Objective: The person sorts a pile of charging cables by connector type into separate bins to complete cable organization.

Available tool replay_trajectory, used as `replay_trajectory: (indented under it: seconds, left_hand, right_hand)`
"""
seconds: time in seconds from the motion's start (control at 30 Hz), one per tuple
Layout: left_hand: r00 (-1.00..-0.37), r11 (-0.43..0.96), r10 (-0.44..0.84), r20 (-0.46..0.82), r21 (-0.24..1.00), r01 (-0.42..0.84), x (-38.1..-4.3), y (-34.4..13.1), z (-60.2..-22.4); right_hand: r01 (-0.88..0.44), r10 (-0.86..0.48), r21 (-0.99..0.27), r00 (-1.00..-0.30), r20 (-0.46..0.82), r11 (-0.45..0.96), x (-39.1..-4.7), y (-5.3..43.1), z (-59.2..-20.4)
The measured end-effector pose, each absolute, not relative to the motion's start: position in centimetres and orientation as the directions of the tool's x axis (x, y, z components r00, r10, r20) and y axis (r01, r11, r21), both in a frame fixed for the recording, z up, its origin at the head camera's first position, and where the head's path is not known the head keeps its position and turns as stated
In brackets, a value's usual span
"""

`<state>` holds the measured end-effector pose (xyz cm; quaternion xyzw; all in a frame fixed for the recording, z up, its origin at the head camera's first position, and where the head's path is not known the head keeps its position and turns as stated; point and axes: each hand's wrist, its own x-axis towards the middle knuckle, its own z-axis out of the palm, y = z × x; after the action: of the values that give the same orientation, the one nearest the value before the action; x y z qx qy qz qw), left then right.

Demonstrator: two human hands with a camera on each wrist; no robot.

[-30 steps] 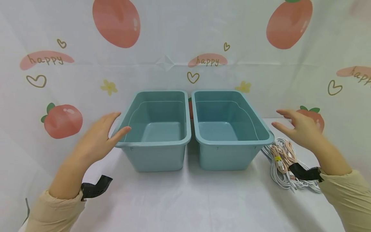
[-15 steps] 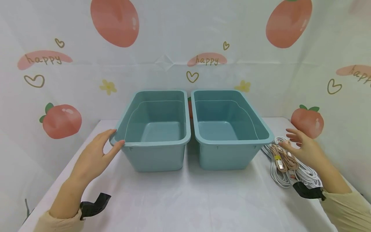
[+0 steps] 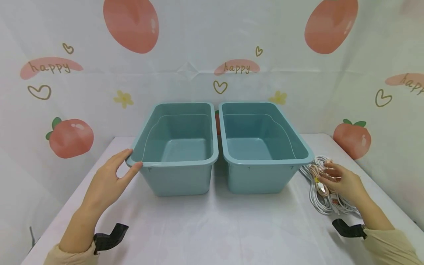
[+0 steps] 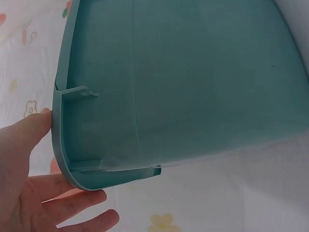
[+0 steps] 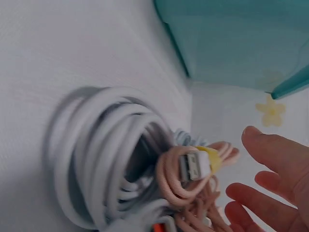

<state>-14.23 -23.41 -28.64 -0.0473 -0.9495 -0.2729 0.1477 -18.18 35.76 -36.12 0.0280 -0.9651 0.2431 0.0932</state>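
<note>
Two teal plastic bins stand side by side in the head view: a left bin (image 3: 179, 178) and a right bin (image 3: 255, 178). My left hand (image 3: 107, 180) touches the left bin's front left corner, thumb and fingers spread around the rim (image 4: 57, 128), fingers fairly straight. To the right of the right bin lies a pile of coiled USB cables. A pinkish cable (image 5: 169, 176) with a yellow tie and a metal plug lies against thick white cable loops (image 5: 104, 159). My right hand (image 3: 346, 184) hovers at the pile, fingers loosely bent, with a gap between fingertips and cables in the right wrist view.
A white cloth covers the table (image 3: 225, 232). Behind it hangs a white backdrop (image 3: 185, 44) printed with red fruit, hearts and flowers. Black straps sit at both wrists, the left strap (image 3: 110, 237) and the right strap (image 3: 347, 228).
My left hand has come down onto the left bin's corner and then stayed there. My right hand has moved down toward the cable pile, its fingers bending more. Bins and cables have not moved.
</note>
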Motion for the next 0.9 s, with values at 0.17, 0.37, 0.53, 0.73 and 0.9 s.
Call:
replay_trajectory:
  seconds: [0.17, 0.37, 0.53, 0.73, 0.9]
  left_hand:
    - [-0.950, 0.844, 0.007, 0.311, 0.508, 0.173, -14.2, -23.4, -28.6]
    - [-0.949, 0.842, 0.009, 0.314, 0.510, 0.176, -14.3, -23.4, -28.7]
    - [-0.950, 0.841, 0.006, 0.313, 0.511, 0.174, -14.3, -23.4, -28.7]
    - [-0.950, 0.841, 0.005, 0.313, 0.513, 0.173, -14.2, -23.5, -28.7]
    - [-0.948, 0.841, 0.005, 0.317, 0.512, 0.175, -14.2, -23.4, -28.8]
  right_hand:
    - [-0.115, -0.014, -0.442, -0.974, 0.225, 0.890, -18.4, 35.2, -36.8]
    - [-0.072, 0.019, -0.425, -0.979, 0.205, 0.902, -18.6, 34.6, -37.3]
    - [-0.032, 0.057, -0.420, -0.979, 0.197, 0.907, -18.7, 34.3, -37.6]
    - [-0.014, 0.075, -0.415, -0.977, 0.198, 0.910, -18.8, 34.3, -37.7]
    - [-0.010, 0.091, -0.414, -0.970, 0.225, 0.910, -18.9, 34.4, -37.6]
